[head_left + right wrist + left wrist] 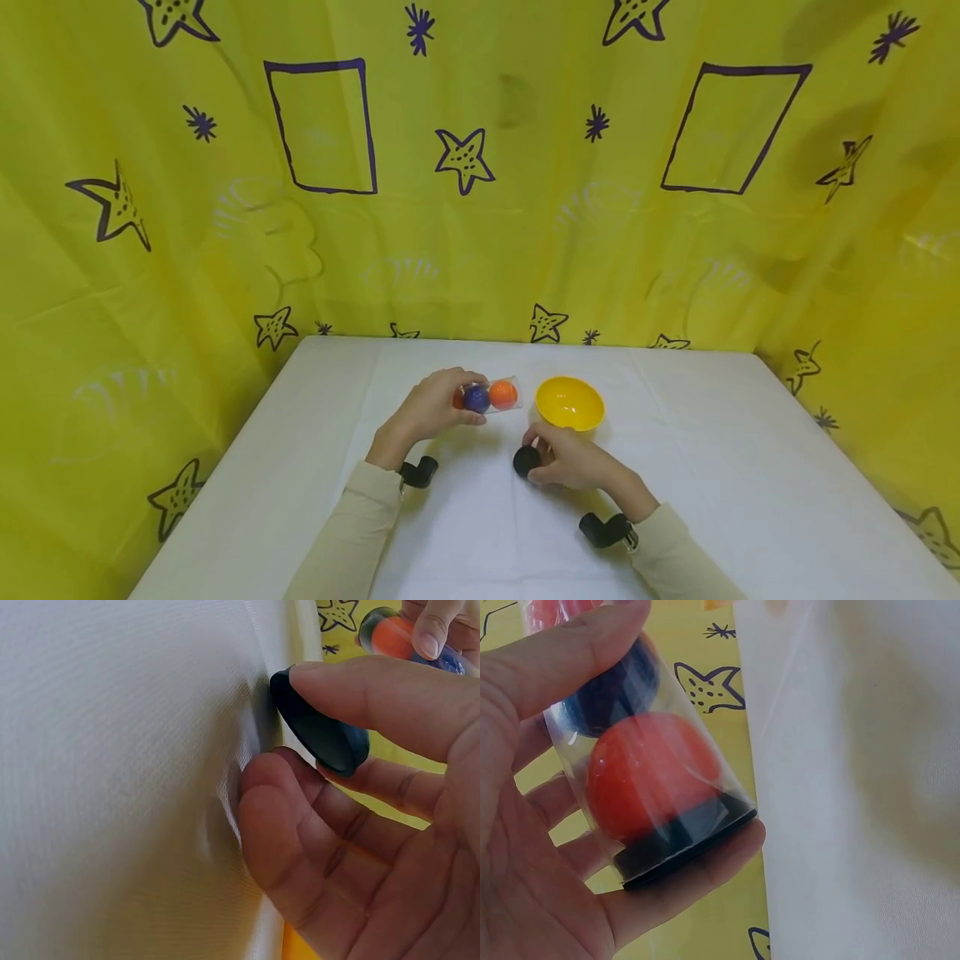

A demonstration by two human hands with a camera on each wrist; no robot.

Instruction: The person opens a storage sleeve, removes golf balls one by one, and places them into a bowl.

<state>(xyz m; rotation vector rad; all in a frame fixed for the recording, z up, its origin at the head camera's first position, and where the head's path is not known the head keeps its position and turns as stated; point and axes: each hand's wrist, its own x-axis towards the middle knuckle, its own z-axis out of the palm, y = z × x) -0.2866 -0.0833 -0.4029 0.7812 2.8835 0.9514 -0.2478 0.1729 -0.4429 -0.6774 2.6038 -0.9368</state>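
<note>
While the left hand wraps its thumb and fingers round a clear tube, the head view shows an orange ball, a blue ball and a partly covered red ball inside it. The tube lies nearly sideways, seemingly above the white table, and its right end looks uncovered, so dipping that end could let the orange ball roll out, with the others after it. The right hand pinches a black cap near the tube, just in front of a yellow bowl, which a careless backward swing of that hand could knock. In the left wrist view, the thumb crosses the tube's wall and a finger lies under the black base beside the red ball; too hard a squeeze could bend the wall or make the tube slip. In the right wrist view, the cap sits tilted, hollow side showing, between thumb and a finger, the other fingers bent near it; so slight a hold might let it twist or drop.
</note>
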